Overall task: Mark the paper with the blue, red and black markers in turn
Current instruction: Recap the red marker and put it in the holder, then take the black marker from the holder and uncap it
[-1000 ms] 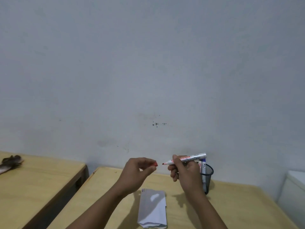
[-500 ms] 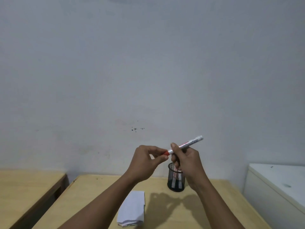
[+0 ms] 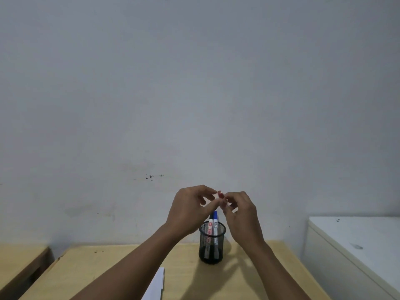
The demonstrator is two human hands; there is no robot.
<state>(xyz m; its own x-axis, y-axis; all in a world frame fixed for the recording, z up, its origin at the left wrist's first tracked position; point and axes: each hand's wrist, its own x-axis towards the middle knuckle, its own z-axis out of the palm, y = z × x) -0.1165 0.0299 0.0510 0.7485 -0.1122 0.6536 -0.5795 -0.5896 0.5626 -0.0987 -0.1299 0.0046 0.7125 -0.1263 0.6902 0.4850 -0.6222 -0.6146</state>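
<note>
I'm seeing both hands raised together above the black mesh cup (image 3: 212, 245), which is standing on the wooden counter (image 3: 188, 276). The left hand (image 3: 190, 211) and right hand (image 3: 242, 215) are meeting fingertip to fingertip, and a small red tip, the red marker (image 3: 220, 194), is peeking out between them. The fingers on both sides are curling in around it; most of the marker is hidden, so I cannot tell which hand has the body and which the cap. The blue marker (image 3: 215, 223) is standing upright in the cup beside another one with a red-printed label (image 3: 210, 229). The paper (image 3: 157, 285) is lying on the counter at the lower edge, left of the cup, apart from it.
</note>
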